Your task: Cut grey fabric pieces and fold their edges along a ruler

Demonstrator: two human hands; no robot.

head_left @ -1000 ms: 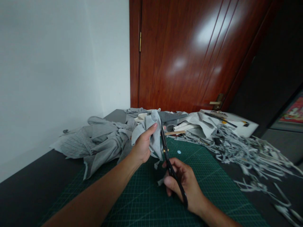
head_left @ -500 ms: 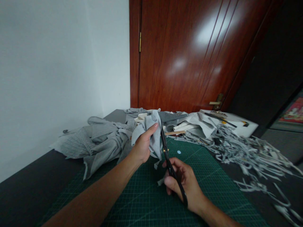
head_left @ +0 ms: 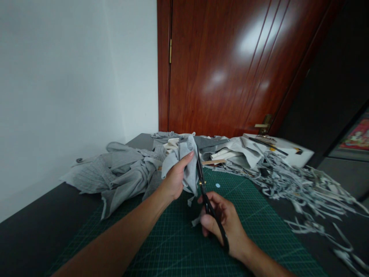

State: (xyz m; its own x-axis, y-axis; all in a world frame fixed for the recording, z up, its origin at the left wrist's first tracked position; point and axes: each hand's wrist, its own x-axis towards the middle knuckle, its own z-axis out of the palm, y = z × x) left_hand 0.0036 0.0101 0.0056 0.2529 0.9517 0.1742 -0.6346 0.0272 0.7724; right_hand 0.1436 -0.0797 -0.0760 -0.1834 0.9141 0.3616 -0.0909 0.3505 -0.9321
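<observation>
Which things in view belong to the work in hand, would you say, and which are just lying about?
In the work: scissors, held grey cloth, green mat; probably cloth heap, strips.

Apparently lying about: white box, wooden stick, pale dot.

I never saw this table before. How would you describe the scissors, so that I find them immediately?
Start from the green mat in front of the red-brown door. Over it, the right hand holds the scissors, their blades beside the grey cloth in the left hand. They are black with small gold-coloured parts at the pivot, unlike the grey scraps around.
</observation>
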